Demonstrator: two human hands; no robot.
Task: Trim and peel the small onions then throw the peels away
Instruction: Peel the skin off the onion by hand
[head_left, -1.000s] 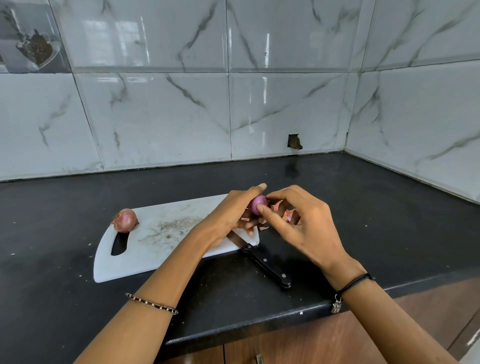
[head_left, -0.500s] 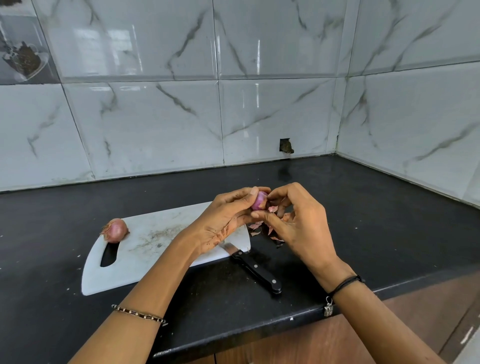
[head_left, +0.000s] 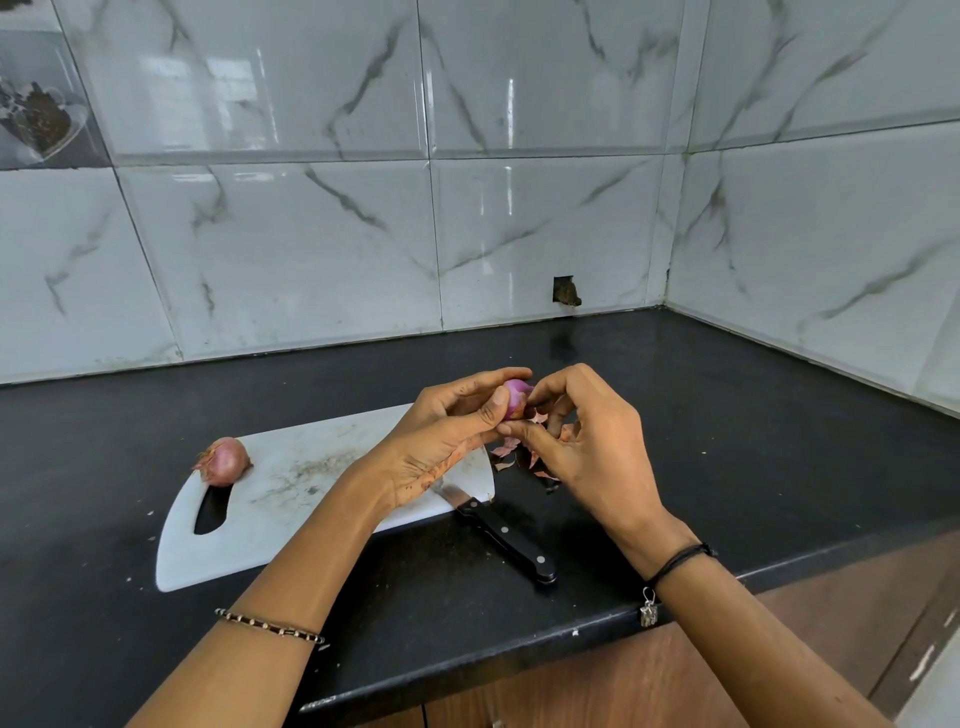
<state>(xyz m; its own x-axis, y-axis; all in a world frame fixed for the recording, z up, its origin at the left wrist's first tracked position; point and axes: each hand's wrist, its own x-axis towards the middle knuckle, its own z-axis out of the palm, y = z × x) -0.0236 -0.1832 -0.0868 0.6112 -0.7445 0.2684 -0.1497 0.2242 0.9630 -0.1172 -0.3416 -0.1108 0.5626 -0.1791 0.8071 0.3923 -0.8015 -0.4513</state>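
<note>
The onion (head_left: 517, 397) is pinched between the thumb and fingers of the left hand (head_left: 447, 431) and held up just past the right end of the board (head_left: 291, 499). The right hand (head_left: 587, 447) is curled against its other side, thumb and forefinger nipping at skin near the tip. The onion's long axis appears to run from hand to hand, tip towards the right hand, so the skin is judged to come off with a pull rightwards, away from the left grip. Peels (head_left: 524, 457) are scattered on the counter (head_left: 727, 441) below the hands. A second onion (head_left: 223, 461), unpeeled, is left at the board's far left, nearer the left hand. The knife (head_left: 506, 540) lies untouched between the forearms.
</note>
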